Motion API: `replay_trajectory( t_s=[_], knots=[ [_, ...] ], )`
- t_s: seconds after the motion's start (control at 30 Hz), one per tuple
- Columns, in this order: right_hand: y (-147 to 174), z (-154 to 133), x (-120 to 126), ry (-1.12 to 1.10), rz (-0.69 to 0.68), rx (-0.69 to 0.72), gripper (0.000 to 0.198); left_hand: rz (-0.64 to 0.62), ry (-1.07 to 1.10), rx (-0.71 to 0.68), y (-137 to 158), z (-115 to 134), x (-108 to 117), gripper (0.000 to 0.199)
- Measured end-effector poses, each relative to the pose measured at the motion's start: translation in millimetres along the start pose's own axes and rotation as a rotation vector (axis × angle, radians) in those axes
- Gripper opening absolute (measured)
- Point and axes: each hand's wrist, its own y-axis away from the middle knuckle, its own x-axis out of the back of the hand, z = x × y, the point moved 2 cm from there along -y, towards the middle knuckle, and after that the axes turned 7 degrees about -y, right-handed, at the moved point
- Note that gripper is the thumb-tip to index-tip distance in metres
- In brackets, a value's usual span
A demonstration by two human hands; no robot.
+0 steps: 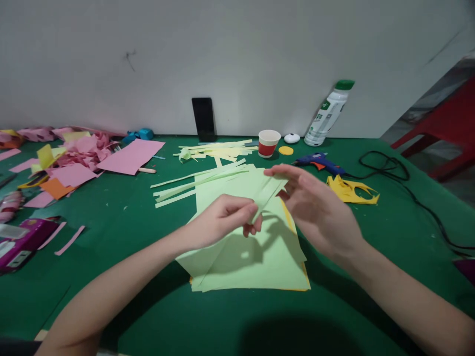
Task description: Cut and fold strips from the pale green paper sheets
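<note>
Between my two hands is a small bundle of light green paper strips (271, 190), held slantwise above a stack of green paper sheets (252, 269). My left hand (226, 217) pinches the lower end between thumb and fingers. At the upper end, the bent fingers of my right hand (319, 211) hold the strips; its thumb is partly hidden. Yellow-orange paper edges show beneath the stack. Loose green strips (178, 192) lie across the stack's upper left, with more pale strips (222, 150) farther back.
Pink paper (132, 156) and scraps lie left, beyond a purple box-like object (27, 242). Along the back are a phone (204, 119), paper cup (268, 144) and leaning bottle (328, 116). At right, a blue glue gun (321, 162) trails a black cable near cut yellow paper (343, 190).
</note>
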Motion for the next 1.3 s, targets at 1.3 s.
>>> replay_trajectory(
  t_s=[1.3],
  knots=[
    [19.8,-8.7,-18.7,0.449,-0.298,-0.039,0.027,0.105,-1.123,0.512,24.2,-59.3,29.9,0.038]
  ],
)
